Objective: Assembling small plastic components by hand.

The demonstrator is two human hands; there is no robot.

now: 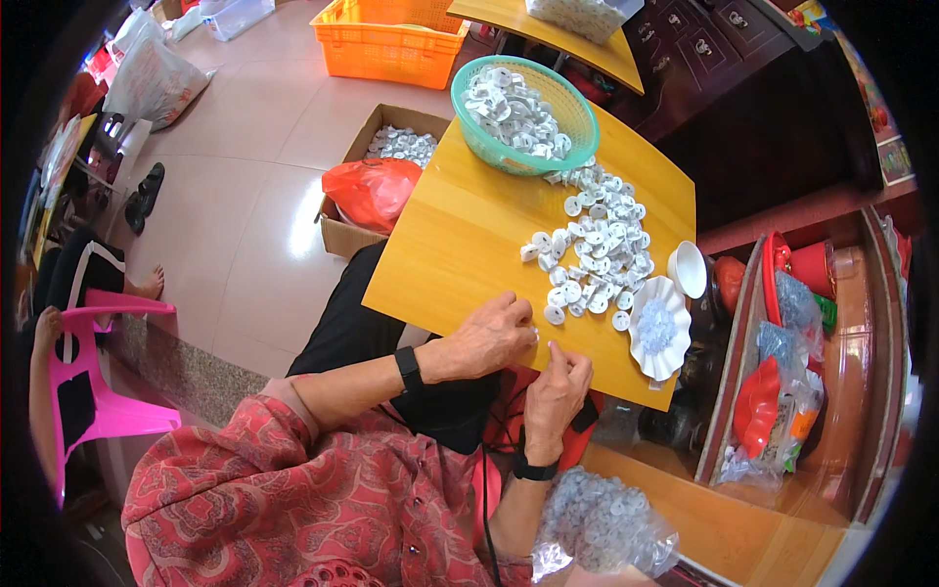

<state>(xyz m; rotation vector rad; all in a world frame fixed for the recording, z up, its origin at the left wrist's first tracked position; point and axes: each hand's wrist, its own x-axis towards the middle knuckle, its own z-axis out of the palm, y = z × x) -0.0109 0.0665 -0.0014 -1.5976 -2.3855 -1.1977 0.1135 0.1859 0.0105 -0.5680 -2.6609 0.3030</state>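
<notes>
My left hand (489, 339), with a black band at the wrist, is closed over the near edge of the yellow table. A small white plastic part (535, 335) shows at its fingertips, mostly hidden. Just beside it my right hand (559, 396) is closed in a pinch; whatever it holds is too small to make out. Beyond both hands lies a loose heap of round white plastic parts (599, 249). To the right, a white scalloped dish (640, 360) holds small clear pieces (656, 326), with a white bowl (690, 268) just past it.
A green basket (476, 140) full of white parts stands at the table's (430, 259) far end. Left of the table are a cardboard box (344, 238) with a red bag (372, 191), and an orange crate (391, 61). A bag of clear parts (602, 514) lies at lower right; a pink chair (103, 391) stands left.
</notes>
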